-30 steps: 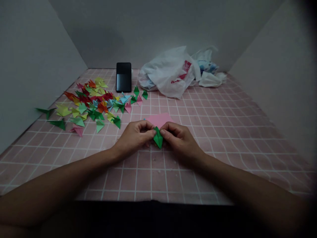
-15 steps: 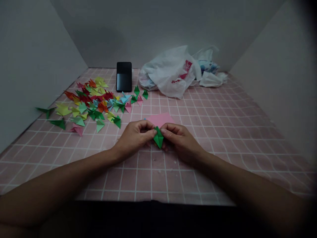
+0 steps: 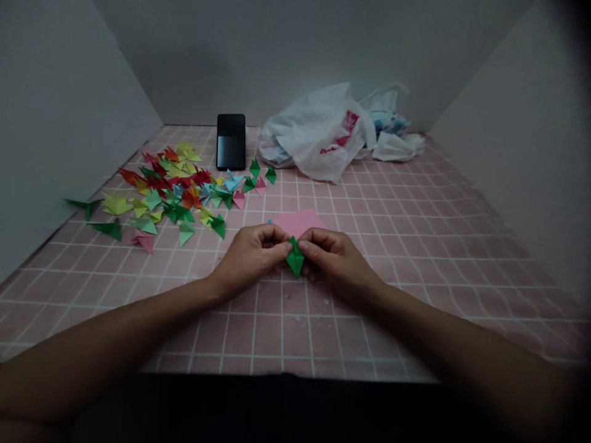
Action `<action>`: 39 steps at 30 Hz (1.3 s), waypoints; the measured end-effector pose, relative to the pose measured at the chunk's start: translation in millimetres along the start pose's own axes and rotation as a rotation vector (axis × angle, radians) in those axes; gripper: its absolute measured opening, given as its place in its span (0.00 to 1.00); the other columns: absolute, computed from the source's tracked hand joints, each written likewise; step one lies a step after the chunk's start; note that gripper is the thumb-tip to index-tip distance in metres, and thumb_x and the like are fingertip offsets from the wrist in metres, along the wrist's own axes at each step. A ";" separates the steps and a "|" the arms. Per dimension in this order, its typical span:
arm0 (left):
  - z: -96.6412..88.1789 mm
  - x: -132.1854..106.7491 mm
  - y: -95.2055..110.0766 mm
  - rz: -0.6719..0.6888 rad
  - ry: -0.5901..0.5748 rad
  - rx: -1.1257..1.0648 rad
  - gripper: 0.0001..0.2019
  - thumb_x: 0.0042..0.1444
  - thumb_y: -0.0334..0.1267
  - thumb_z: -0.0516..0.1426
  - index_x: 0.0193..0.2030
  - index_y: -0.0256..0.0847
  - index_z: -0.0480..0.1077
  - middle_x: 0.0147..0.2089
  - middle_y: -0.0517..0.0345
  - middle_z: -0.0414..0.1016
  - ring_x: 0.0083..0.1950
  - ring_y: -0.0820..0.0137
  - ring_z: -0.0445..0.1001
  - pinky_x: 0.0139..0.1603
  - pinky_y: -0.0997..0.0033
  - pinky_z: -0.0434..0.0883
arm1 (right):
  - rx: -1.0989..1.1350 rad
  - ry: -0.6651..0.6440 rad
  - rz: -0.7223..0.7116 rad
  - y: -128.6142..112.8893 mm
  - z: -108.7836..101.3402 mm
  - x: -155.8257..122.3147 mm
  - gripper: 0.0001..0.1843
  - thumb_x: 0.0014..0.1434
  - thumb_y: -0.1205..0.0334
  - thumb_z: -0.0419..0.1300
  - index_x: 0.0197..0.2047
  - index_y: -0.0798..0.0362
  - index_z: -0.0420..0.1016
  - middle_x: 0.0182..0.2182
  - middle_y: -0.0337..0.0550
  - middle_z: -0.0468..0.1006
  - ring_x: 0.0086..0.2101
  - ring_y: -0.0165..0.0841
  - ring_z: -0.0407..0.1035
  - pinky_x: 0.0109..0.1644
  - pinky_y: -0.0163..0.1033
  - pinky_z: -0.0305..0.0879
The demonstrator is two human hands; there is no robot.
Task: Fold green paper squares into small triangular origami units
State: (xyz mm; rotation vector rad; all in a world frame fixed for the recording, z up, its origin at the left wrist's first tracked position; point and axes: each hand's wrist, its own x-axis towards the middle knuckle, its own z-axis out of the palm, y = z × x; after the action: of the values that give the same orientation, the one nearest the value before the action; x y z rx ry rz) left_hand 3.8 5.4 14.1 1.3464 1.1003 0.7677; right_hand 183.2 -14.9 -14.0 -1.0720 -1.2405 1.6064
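A small green folded paper (image 3: 295, 259), shaped like a narrow diamond, is held upright between both hands near the middle of the table. My left hand (image 3: 255, 251) pinches its left edge with thumb and fingers. On the opposite edge, my right hand (image 3: 336, 255) grips it the same way. The fingers behind the paper are mostly hidden. Just beyond the hands lies pink paper (image 3: 299, 221), partly covered by them, with a tiny blue bit (image 3: 270, 221) by its left corner.
Many coloured folded paper pieces (image 3: 178, 212) spread over the left of the pink checked table (image 3: 392, 258). Behind them is a black phone (image 3: 231, 143). A white plastic bag (image 3: 318, 132) and a smaller blue-and-white bundle (image 3: 390, 126) lie at the back. Pale walls enclose three sides.
Both hands keep hold of the green folded paper in nearly the same place. Its front face shows slightly different folds; nothing else has visibly moved.
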 end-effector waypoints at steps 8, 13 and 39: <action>1.0 0.2 0.7 -0.023 -0.004 0.002 0.07 0.49 0.37 0.62 0.31 0.35 0.73 0.26 0.63 0.73 0.23 0.78 0.69 0.25 0.78 0.68 | -0.335 0.048 -0.190 -3.5 -0.6 1.2 0.14 0.62 0.56 0.61 0.28 0.53 0.70 0.23 0.35 0.68 0.25 0.26 0.59 0.28 0.35 0.54; 1.1 -0.4 0.5 -0.039 -0.012 -0.002 0.06 0.49 0.37 0.62 0.30 0.35 0.73 0.26 0.64 0.72 0.23 0.79 0.69 0.25 0.79 0.68 | -0.514 0.092 -0.298 -3.7 -1.1 1.5 0.14 0.64 0.61 0.58 0.27 0.53 0.67 0.23 0.34 0.66 0.26 0.27 0.57 0.30 0.36 0.54; 1.1 0.2 -1.3 -0.028 0.008 0.017 0.06 0.50 0.37 0.62 0.31 0.36 0.73 0.27 0.62 0.73 0.25 0.77 0.70 0.26 0.77 0.69 | -0.127 0.027 -0.079 -4.6 2.8 -0.8 0.13 0.60 0.54 0.64 0.29 0.54 0.72 0.21 0.34 0.69 0.22 0.25 0.60 0.25 0.34 0.55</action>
State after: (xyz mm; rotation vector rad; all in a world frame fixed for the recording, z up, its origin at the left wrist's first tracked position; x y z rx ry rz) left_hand 4.7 5.0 12.7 1.3404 1.1316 0.7456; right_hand 181.2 -15.6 -9.0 -1.1056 -1.3649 1.4648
